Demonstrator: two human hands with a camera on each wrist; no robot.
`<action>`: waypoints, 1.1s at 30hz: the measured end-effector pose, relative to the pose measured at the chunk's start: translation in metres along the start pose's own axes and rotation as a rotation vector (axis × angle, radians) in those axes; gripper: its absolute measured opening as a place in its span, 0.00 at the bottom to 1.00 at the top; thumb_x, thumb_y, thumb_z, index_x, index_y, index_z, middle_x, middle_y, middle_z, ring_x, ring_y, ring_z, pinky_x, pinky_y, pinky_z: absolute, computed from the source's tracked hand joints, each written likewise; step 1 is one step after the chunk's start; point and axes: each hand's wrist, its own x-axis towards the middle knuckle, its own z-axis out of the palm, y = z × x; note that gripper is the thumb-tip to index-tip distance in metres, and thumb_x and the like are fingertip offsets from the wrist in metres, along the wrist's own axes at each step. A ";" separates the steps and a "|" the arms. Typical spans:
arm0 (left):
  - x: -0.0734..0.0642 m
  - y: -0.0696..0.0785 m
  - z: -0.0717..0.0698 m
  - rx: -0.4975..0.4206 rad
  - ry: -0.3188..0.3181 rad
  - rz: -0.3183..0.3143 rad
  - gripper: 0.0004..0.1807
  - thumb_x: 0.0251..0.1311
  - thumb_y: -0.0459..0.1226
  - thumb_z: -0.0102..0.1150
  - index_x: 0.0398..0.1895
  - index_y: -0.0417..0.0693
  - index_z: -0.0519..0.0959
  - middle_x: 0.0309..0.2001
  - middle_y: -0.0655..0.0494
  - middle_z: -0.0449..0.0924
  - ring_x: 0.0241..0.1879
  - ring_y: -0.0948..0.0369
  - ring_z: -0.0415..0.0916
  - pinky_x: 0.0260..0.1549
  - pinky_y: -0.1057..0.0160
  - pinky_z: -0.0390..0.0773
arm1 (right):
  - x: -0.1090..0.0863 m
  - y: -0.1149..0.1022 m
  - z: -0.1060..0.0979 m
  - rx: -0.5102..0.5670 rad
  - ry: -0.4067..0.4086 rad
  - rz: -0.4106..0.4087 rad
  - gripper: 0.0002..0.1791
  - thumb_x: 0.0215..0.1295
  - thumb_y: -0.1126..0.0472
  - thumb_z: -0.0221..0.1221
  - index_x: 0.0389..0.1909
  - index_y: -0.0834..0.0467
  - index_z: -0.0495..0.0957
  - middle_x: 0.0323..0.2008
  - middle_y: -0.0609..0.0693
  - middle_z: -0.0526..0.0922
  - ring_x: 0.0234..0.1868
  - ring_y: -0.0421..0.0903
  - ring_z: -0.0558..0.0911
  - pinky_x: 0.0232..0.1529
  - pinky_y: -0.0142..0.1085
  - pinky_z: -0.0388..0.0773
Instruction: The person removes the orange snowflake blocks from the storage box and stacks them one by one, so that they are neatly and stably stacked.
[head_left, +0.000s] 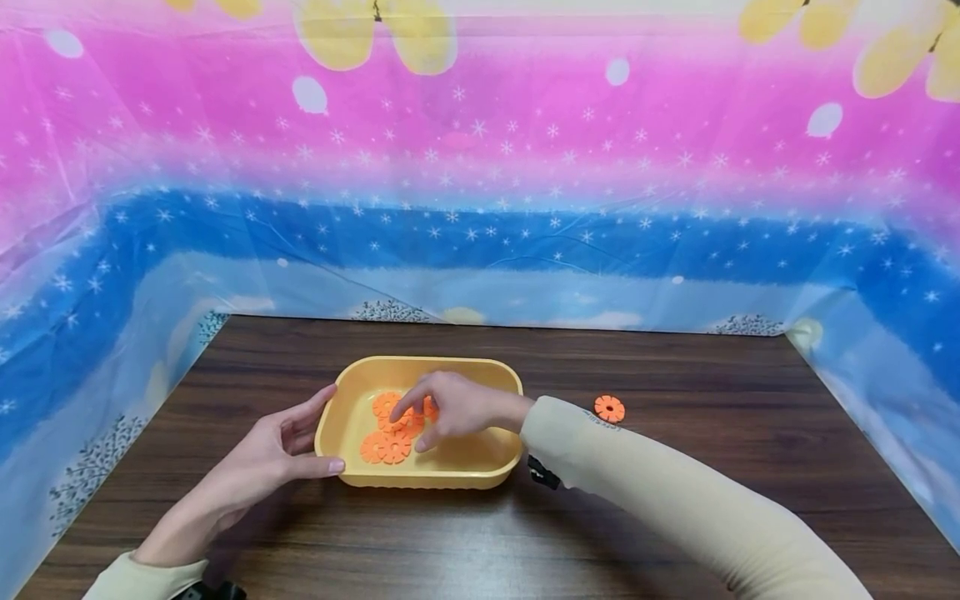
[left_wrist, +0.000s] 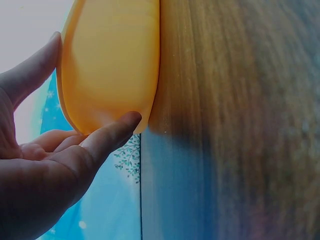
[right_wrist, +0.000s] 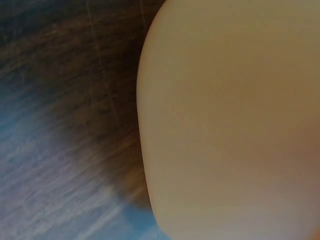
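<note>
A yellow plastic basin (head_left: 420,481) rests on the wooden table, holding several orange flower-shaped discs (head_left: 375,447), notched around the rim. Some of them overlap. At the basin's left end my left hand (head_left: 262,454) grips it, thumb at the near corner and fingers at the far one. The left wrist view shows that hand (left_wrist: 55,165) spanning the basin's end (left_wrist: 112,60). My right hand (head_left: 450,408) is down inside, index finger at the discs and thumb apart from it. In the right wrist view only the basin's outer wall (right_wrist: 225,110) shows; that hand is hidden.
One more orange disc (head_left: 610,408) lies on the table (head_left: 712,400), right of the basin and just beyond the right sleeve (head_left: 660,467). A patterned pink and blue cloth (head_left: 480,217) hangs around the back and sides of the table.
</note>
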 end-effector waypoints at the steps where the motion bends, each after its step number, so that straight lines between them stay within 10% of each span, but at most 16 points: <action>1: 0.000 0.000 0.000 -0.001 0.000 0.002 0.57 0.62 0.32 0.75 0.87 0.46 0.46 0.84 0.38 0.44 0.76 0.39 0.58 0.56 0.62 0.79 | 0.001 0.000 0.001 0.000 -0.001 0.004 0.25 0.57 0.65 0.79 0.57 0.55 0.88 0.44 0.52 0.82 0.46 0.48 0.77 0.47 0.32 0.72; 33: 0.000 0.000 -0.001 -0.015 -0.007 0.018 0.56 0.63 0.32 0.74 0.87 0.45 0.46 0.84 0.37 0.45 0.76 0.39 0.58 0.56 0.63 0.78 | 0.014 0.000 0.018 -0.116 -0.016 0.008 0.22 0.56 0.65 0.79 0.53 0.52 0.90 0.36 0.46 0.78 0.39 0.41 0.71 0.42 0.29 0.67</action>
